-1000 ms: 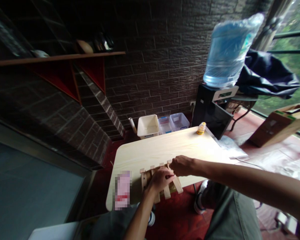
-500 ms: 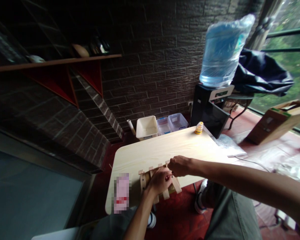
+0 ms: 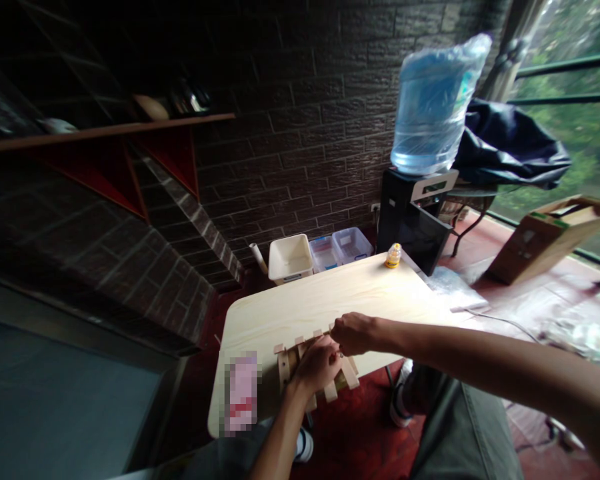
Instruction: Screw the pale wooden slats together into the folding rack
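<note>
A slatted wooden piece (image 3: 283, 367) lies at the near edge of the pale table (image 3: 275, 310), several of its slats jutting past the edge. Dark round marks, maybe holes or screw heads, show on its left slat. My left hand (image 3: 319, 363) rests across the middle slats with its fingers curled together, and something small at the fingertips is too small to name. Just to the right and above, my right hand (image 3: 353, 333) is closed in a fist over the slats, close to the left fingertips. Whatever sits inside that fist is hidden.
A pixelated pink item (image 3: 243, 393) lies on the table's left side. A small yellow-capped bottle (image 3: 393, 256) stands at the far right corner. Behind are a cream bin (image 3: 290, 259), clear plastic boxes (image 3: 351, 244) and a water dispenser (image 3: 405, 213).
The camera view has shifted slightly, moving most of the scene a little to the left. Both hands stay at the same spot on the wooden piece, with their hold looking unchanged.
</note>
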`<action>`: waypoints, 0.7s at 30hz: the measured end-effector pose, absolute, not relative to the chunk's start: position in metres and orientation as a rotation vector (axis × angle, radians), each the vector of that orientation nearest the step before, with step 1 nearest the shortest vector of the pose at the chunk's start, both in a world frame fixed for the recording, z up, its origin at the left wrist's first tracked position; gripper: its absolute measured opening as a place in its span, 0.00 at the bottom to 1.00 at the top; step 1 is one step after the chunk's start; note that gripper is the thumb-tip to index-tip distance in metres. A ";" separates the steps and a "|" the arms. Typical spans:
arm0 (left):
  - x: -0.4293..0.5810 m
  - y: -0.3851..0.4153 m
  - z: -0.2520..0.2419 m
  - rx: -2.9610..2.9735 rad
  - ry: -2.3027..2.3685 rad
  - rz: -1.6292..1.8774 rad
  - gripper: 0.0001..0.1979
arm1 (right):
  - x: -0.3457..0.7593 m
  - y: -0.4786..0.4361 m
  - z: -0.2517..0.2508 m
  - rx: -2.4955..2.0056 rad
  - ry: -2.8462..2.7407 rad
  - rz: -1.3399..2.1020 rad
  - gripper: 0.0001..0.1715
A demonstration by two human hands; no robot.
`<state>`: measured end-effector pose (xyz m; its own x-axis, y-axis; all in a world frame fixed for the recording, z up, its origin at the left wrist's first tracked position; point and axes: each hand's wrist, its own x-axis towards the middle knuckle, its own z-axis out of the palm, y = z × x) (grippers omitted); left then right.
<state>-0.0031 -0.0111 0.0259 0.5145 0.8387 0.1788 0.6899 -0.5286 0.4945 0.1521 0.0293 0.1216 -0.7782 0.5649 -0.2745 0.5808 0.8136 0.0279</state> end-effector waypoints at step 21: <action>-0.009 -0.007 0.014 2.141 1.226 0.665 0.06 | 0.157 0.031 0.124 0.853 2.730 -0.125 0.14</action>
<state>-0.0090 -0.0069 0.0135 0.4541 0.8808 0.1341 0.5928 -0.4110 0.6926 0.1573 0.0306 0.1238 -0.7873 0.5454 -0.2877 0.5694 0.8220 0.0001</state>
